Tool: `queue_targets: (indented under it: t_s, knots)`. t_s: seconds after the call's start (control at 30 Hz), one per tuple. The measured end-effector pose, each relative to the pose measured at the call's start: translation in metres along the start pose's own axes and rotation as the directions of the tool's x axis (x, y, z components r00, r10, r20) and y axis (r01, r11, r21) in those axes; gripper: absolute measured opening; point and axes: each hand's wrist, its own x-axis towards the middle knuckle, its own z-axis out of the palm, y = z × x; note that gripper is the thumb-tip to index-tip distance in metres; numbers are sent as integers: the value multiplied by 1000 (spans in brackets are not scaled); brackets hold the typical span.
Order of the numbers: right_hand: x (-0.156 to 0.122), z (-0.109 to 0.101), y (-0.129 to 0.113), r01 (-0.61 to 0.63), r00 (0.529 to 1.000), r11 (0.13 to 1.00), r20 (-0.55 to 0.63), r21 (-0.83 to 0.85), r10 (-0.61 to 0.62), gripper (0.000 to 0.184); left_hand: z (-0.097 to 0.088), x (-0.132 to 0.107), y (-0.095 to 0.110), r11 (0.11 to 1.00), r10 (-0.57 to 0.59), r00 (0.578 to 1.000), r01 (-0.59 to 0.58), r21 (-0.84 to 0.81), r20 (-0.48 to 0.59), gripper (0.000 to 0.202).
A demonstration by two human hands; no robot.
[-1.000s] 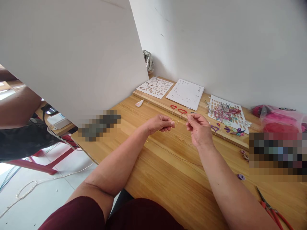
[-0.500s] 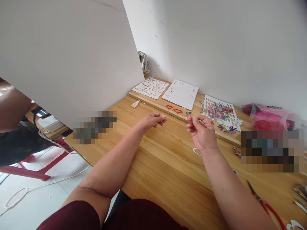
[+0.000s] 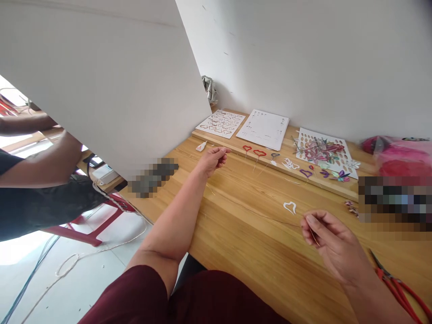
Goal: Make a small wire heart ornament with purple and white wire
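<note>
My right hand [image 3: 334,245] is closed in a pinch on a thin gold wire [image 3: 314,237], low over the right part of the table. My left hand [image 3: 215,160] is closed, thumb and fingertips together, near the raised back ledge; what it holds is too small to make out. Between the hands lies a white heart-shaped outline [image 3: 289,207], just beyond my right fingers. Two red heart-shaped outlines on wire stems [image 3: 259,153], a grey one [image 3: 275,155] and a purple one [image 3: 306,173] rest along the ledge edge.
Cut-out sheets [image 3: 221,123], a paper stack [image 3: 263,130] and flower pieces [image 3: 320,150] lie on the ledge. A small white glue bottle [image 3: 201,146] is left of it. Red-handled pliers [image 3: 393,279] lie by my right forearm. A grey panel [image 3: 111,81] stands left; another person's arm [image 3: 43,162] shows beyond.
My right hand has moved right and toward me, away from the ledge, uncovering white outlines and the purple one. My left hand stays near the ledge. The view has shifted slightly.
</note>
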Motion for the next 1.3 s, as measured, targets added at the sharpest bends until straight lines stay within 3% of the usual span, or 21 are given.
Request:
queue_targets:
  t_s: [0.13, 0.27, 0.37, 0.47, 0.63, 0.73, 0.9, 1.1, 1.3]
  knots:
    - [-14, -31, 18, 5, 992, 999, -127, -38, -10, 34, -12, 1, 2, 965, 89, 991, -61, 257, -100, 28]
    - [-11, -41, 33, 85, 977, 996, -195, -36, -91, 35, -21, 5, 6, 876, 170, 976, -85, 476, -139, 23]
    - [-9, -42, 43, 156, 961, 985, -219, -71, -167, 34, -22, 9, 6, 754, 218, 972, -114, 647, -82, 15]
    - [-9, -43, 47, 186, 956, 972, -201, -145, -213, 30, -17, 11, -1, 627, 209, 977, -167, 761, 43, 10]
    - [-15, -41, 36, 174, 977, 984, -114, -42, -178, 27, -6, 12, -20, 484, 191, 963, -263, 835, 192, 12]
    - [-21, -35, 29, 92, 994, 995, -61, 50, -88, 28, -6, 13, -26, 426, 207, 956, -278, 861, 207, 13]
    - [-27, -27, 28, 52, 997, 998, -55, 36, -50, 27, -13, 13, -24, 372, 239, 949, -284, 884, 204, 19]
    - [-24, -39, 26, 0, 998, 995, -60, 97, 6, 30, -31, -4, -9, 356, 234, 947, -295, 887, 221, 20]
    - [-24, -45, 19, -62, 997, 995, -45, 80, 66, 31, -61, -46, 1, 345, 93, 940, -341, 875, 330, 7]
